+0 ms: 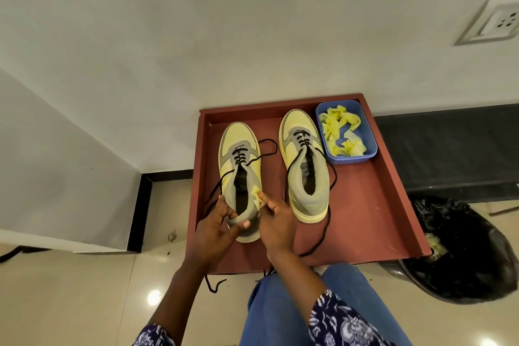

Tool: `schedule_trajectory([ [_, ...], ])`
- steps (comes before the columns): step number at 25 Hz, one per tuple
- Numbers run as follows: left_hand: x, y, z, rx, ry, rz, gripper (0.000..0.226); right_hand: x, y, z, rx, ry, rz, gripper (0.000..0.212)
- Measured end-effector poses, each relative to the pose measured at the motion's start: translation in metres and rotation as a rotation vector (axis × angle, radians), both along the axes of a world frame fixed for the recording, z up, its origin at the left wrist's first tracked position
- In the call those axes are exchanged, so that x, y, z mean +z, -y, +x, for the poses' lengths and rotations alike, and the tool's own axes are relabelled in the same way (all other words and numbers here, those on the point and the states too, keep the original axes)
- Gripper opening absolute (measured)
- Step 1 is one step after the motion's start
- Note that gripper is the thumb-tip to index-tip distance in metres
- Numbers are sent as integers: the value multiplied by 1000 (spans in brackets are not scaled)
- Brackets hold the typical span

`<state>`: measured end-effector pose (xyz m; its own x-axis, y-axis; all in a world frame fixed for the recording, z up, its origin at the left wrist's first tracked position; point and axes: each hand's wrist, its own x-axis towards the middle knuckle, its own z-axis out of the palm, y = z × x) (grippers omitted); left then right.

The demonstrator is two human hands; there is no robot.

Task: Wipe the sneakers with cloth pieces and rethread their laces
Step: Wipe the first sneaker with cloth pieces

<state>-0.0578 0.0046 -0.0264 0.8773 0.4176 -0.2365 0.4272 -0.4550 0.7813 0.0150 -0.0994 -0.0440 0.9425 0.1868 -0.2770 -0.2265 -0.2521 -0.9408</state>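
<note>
Right fingers (262,197) pinch a yellow cloth (255,193) against the collar of the left sneaker (238,177). Left hand (217,229) curls round that heel, thumb on the back, fingers at the far rim. Sneaker's long axis runs straight away from the fingers, toe far; both hands on it, right hand (276,223) does the wiping. Next stroke likely goes along the collar, toward the toe. Other sneaker (304,163) just right of the right fingers, laces (323,236) loose. Tongue label unreadable. Spare cloths in the blue tub (368,146), beyond. All in a red tray (373,213).
</note>
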Motion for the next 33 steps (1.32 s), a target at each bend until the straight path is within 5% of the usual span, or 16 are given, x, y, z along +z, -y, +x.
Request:
schedule_trajectory([
  [8, -3, -10, -4, 32, -46, -118, 41, 8, -18, 64, 280, 39, -51, 34],
  [20, -8, -6, -3, 89, -29, -237, 37, -45, 19, -24, 165, 47, -207, 37],
  [27, -6, -6, -4, 82, 1, -221, 36, -52, 14, -21, 122, -110, -223, 20],
  [33, -1, -14, -10, 39, -13, -220, 30, -38, 7, 10, 177, -297, -119, 28],
])
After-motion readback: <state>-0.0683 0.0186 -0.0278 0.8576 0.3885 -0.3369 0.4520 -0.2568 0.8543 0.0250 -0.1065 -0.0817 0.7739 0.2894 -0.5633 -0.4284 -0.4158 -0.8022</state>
